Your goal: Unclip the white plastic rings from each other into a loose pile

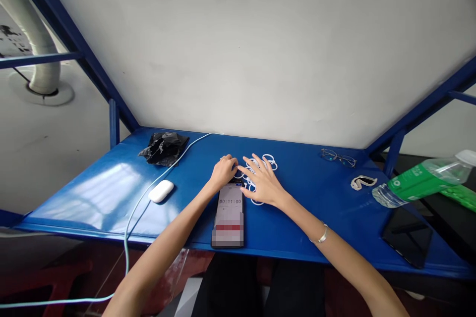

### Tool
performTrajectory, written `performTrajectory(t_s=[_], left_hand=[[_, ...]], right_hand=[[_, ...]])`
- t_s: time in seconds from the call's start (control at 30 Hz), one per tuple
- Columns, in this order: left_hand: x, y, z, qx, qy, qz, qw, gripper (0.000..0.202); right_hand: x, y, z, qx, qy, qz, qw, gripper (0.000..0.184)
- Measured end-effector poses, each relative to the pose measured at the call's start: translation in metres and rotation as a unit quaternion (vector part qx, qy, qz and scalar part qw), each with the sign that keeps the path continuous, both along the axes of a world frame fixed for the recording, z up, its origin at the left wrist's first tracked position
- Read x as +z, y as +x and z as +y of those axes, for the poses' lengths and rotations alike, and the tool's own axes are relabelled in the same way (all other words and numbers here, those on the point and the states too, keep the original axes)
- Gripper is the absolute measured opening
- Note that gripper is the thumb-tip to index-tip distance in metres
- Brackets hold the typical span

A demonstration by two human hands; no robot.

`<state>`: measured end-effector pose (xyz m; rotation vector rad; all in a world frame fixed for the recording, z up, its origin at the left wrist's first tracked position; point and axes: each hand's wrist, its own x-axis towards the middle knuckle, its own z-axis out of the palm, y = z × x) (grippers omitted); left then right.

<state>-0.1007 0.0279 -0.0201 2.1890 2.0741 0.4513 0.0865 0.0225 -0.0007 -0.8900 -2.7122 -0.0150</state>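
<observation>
Several thin white rings [270, 162] lie in a loose cluster on the blue table, some overlapping. My left hand [224, 171] is closed just beyond the top of a phone, fingertips at the edge of one white ring [240, 175] on the cluster's left side. Its grip is partly hidden by the hand. Over the cluster, my right hand [263, 181] is spread with fingers apart, palm down, covering many of the rings. The phone [229, 208] lies face up below both hands, showing a timer at 00:11:00.
To the left are a white earbud case [161, 191], a pale cable [141, 198] and a crumpled black bag [163, 148]. Glasses [338, 158], a small white-framed item [363, 182], a tilted bottle [424, 179] and a dark flat device [407, 236] are rightward. A pale wall [241, 49] rises behind.
</observation>
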Motion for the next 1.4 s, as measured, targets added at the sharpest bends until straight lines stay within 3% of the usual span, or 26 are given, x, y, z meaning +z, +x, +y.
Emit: performTrajectory(t_s=[0.17, 0.33, 0.73, 0.87, 1.07, 1.23, 1.4], left_hand=[[-0.004, -0.013, 0.007, 0.04, 0.004, 0.002, 0.999, 0.017], [-0.006, -0.021, 0.012, 0.065, 0.012, -0.012, 0.998, 0.018], [-0.01, -0.014, 0.013, 0.024, 0.042, -0.112, 0.993, 0.013], [-0.007, -0.008, 0.011, -0.007, 0.063, -0.15, 0.987, 0.012], [-0.004, 0.006, 0.003, -0.057, 0.101, -0.166, 0.979, 0.013], [-0.005, 0.012, -0.002, -0.098, 0.11, -0.145, 0.978, 0.016], [-0.002, 0.014, -0.005, -0.108, 0.111, -0.137, 0.978, 0.018]], right_hand=[[-0.003, -0.013, 0.026, -0.033, -0.053, -0.069, 0.996, 0.056], [-0.005, -0.001, 0.034, -0.049, -0.042, -0.101, 0.993, 0.049], [-0.012, 0.102, 0.033, -0.079, 0.022, -0.103, 0.991, 0.041], [-0.009, 0.124, 0.034, -0.09, 0.022, -0.076, 0.993, 0.041], [-0.01, 0.102, 0.047, -0.128, 0.079, 0.001, 0.989, 0.039], [-0.018, 0.073, 0.062, -0.154, 0.097, -0.031, 0.983, 0.043], [-0.02, 0.074, 0.059, -0.149, 0.096, -0.06, 0.982, 0.04]])
